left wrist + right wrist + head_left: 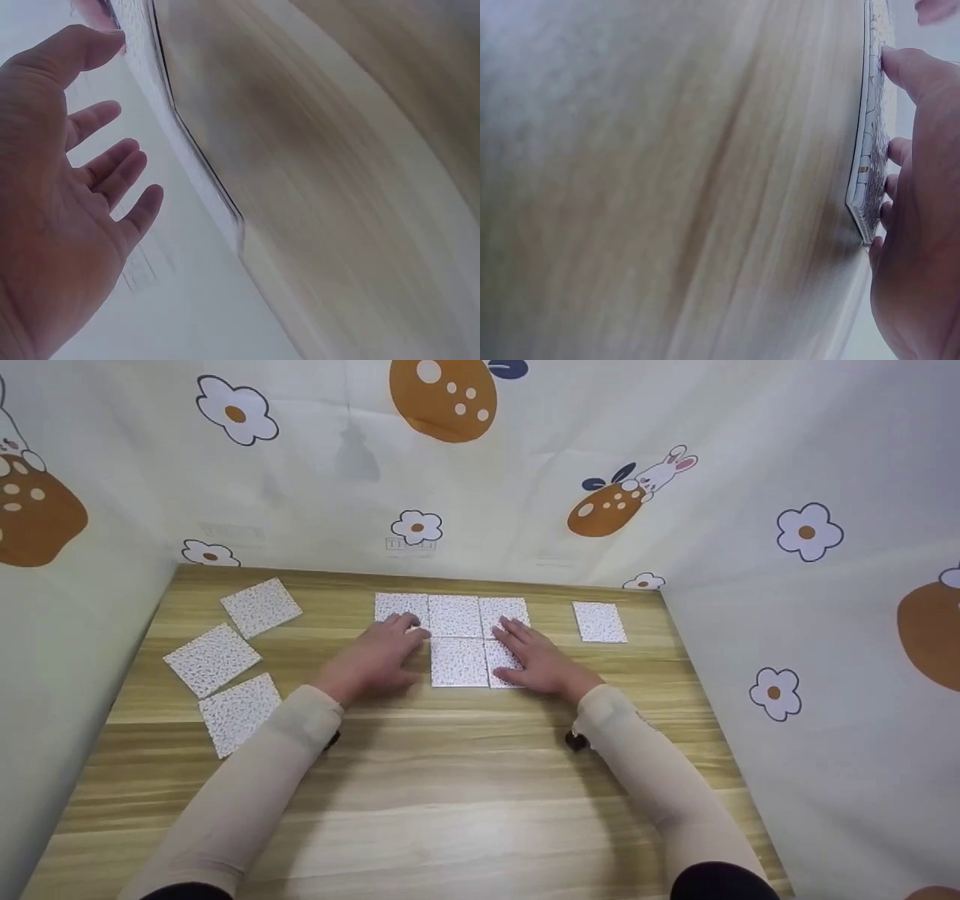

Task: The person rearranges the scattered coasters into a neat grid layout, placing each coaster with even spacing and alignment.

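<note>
Several thin, square, speckled white tiles lie edge to edge on the wooden table. The far row holds a left tile (pixel 394 604), a middle tile (pixel 454 616) and a right tile (pixel 510 607). Nearer are a middle tile (pixel 459 662) and a right tile (pixel 501 656). My left hand (pixel 377 655) hovers over the near part of the far left tile, fingers loosely bent and gripping nothing; its palm (pixel 52 187) shows in the left wrist view. My right hand (pixel 541 658) rests spread on the two right tiles, fingertips (pixel 894 67) touching their speckled top.
To the left, three loose tiles lie askew: a far one (pixel 261 607), a middle one (pixel 212 660) and a near one (pixel 238 714). A single tile (pixel 600 622) sits at the right. Patterned cloth (pixel 300 510) walls the table (pixel 420 795) at the back and sides.
</note>
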A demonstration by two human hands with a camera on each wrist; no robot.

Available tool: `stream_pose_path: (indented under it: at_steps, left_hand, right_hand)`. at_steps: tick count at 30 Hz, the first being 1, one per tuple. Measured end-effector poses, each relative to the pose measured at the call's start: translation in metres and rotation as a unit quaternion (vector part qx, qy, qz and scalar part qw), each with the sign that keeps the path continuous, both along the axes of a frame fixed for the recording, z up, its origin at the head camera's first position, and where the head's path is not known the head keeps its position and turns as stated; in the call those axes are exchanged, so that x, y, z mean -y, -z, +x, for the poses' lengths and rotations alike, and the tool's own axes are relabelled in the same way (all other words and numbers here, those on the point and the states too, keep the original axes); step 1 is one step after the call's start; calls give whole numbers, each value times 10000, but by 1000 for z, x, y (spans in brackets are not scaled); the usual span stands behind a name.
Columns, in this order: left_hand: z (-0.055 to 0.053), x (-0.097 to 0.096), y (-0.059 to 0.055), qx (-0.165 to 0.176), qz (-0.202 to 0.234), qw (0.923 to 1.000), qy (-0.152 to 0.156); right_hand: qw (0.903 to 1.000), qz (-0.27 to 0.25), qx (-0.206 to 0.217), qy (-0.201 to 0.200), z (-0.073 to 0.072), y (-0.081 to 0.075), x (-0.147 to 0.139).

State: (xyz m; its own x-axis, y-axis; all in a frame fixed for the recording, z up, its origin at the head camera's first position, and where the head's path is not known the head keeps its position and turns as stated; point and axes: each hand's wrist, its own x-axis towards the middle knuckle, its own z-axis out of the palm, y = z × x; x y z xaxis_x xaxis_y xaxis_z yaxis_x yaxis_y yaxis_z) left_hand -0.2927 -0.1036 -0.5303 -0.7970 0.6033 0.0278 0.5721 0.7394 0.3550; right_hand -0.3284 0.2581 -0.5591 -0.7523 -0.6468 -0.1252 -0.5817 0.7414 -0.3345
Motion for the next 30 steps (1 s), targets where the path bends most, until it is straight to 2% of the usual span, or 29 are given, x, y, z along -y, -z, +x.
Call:
stream_pose_path:
  at_steps: [4,8,12,15,19,24,30]
  left_hand:
    - [7,40,-1,191,223,9985,-463]
    - [17,81,-6,411,414,9932,-1008]
    - [23,124,-11,383,542,9878,-1410]
    - [24,157,-9,324,608,9827,-1721]
    - [29,195,-2,418,693,9712,-2242]
    - [39,229,3,736,777,9572,-2688]
    - [51,253,5,966,584,9539,-2780]
  right_hand:
    - [10000,24,-26,-9,0,-1,-1]
    - [10000,33,0,11,0,-2,-1]
    - [10000,37,36,14,0,-3,0]
    - [10000,9,35,-1,-1,-2,0]
    - [10000,-63,35,7,-1,-1,0]
    - [10000,27,-15,-20,-2,2,-1]
    - [10000,-44,-19,-48,-1,3,-1]
